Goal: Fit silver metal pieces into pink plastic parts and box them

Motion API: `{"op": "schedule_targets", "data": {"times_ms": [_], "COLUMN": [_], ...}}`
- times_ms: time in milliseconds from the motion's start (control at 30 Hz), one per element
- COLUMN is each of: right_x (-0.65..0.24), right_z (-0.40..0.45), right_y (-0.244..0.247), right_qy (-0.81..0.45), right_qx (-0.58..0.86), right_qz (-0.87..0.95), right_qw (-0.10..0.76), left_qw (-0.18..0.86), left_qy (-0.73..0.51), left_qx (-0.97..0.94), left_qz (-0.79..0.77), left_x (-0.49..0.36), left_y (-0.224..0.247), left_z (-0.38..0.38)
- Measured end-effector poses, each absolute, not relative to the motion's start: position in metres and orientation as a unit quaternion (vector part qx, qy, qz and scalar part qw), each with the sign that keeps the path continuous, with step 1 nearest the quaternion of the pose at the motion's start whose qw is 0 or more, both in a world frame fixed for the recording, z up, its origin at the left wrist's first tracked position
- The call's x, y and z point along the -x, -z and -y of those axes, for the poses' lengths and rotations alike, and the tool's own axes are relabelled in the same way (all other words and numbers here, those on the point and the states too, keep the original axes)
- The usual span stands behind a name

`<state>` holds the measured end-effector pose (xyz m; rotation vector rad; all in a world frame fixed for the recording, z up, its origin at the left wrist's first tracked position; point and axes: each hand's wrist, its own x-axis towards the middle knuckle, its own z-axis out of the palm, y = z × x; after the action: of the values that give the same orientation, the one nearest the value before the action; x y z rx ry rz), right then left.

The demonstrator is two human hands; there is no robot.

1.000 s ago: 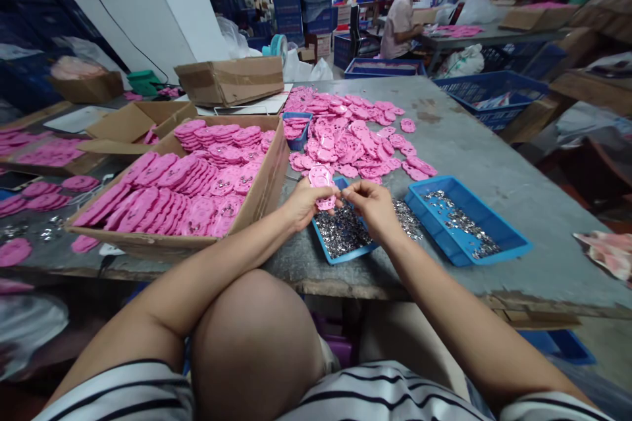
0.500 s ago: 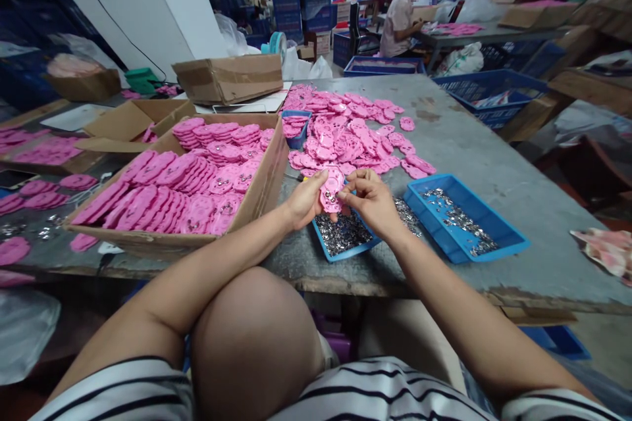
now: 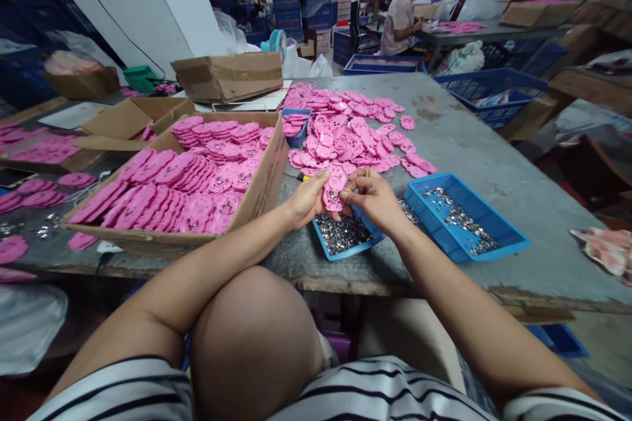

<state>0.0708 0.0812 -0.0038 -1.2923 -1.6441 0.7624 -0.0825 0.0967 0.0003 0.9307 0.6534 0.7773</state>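
Note:
A pink plastic piece (image 3: pixel 334 185) with small shiny metal bits near its lower end is gripped by my left hand (image 3: pixel 307 200), thumb on top. My right hand (image 3: pixel 371 197) is at the piece's right edge, its thumb and forefinger pinched together; whatever lies between them is too small to make out. Beneath both hands stands a blue tray (image 3: pixel 340 254) of small metal parts (image 3: pixel 340 233). To the right is a second blue tray (image 3: pixel 498 237) with metal parts spread along its bottom. Beyond my hands lies a heap of similar pink pieces (image 3: pixel 355 135).
An open cardboard box (image 3: pixel 269 177) with rows of pink pieces stands on the left. Behind it are another carton (image 3: pixel 230 79) and a small blue basket (image 3: pixel 299 137). A crumpled cloth (image 3: pixel 605 250) lies at far right. A person (image 3: pixel 402 13) sits at a table beyond.
The pink piece is turned and tilted slightly in my left hand. My right fingers have shifted a little to the right, still pinched beside it.

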Motion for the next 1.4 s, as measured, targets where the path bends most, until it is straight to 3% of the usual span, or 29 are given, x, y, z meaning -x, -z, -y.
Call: {"op": "schedule_targets", "data": {"times_ms": [833, 1400], "right_x": [-0.075, -0.0747], "right_z": [-0.0865, -0.091], "right_y": [-0.0021, -0.0043], "right_qy": [-0.29, -0.337], "right_qx": [0.521, 0.527], "right_qz": [0.71, 0.683], "right_qw": [0.374, 0.377], "left_qw": [0.764, 0.767], "left_qy": [-0.37, -0.368], "left_qx": [-0.415, -0.41], "left_qz": [-0.327, -0.328], "left_x": [0.0826, 0.0843], "left_y": [0.0025, 0.0055], "left_z": [-0.0959, -0.0969]}}
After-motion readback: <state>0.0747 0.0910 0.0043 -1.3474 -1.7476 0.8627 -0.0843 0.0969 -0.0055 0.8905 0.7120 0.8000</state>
